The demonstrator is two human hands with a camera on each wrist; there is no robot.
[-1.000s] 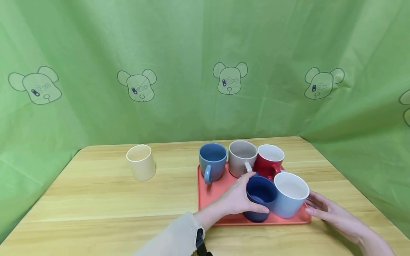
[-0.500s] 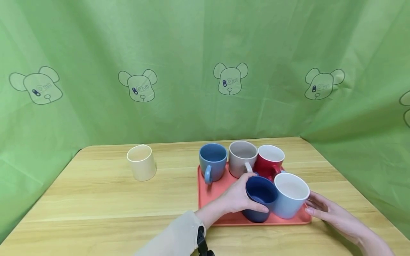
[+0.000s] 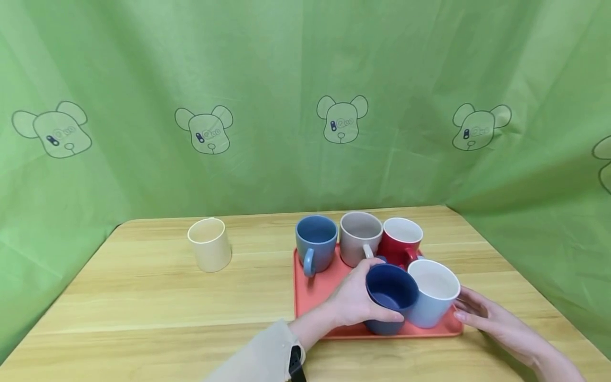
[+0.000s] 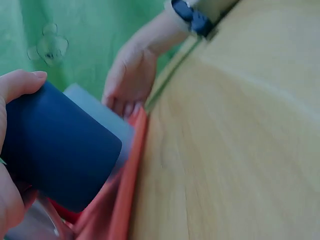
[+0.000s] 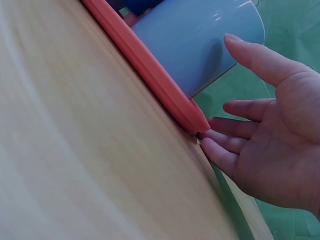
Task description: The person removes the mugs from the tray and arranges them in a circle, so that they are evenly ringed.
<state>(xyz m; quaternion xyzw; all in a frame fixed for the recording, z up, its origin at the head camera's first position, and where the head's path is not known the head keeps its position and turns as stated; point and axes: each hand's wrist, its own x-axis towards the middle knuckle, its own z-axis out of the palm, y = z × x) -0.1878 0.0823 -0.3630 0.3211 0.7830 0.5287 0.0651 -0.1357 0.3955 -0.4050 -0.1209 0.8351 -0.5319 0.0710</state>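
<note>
- Since a second ago your left hand (image 3: pixel 353 300) has lifted the dark blue mug (image 3: pixel 390 297) and tipped it; its mouth now tilts toward you, long axis leaning off upright.
- Your fingers curl round it, above the red tray (image 3: pixel 312 289).
- Six mugs: five over the tray, one cream mug (image 3: pixel 209 244) apart on the worktop (image 3: pixel 143 297).
- Your right hand (image 3: pixel 491 318), fingers spread, touches the tray's corner beside the light blue mug (image 3: pixel 431 292).
</note>
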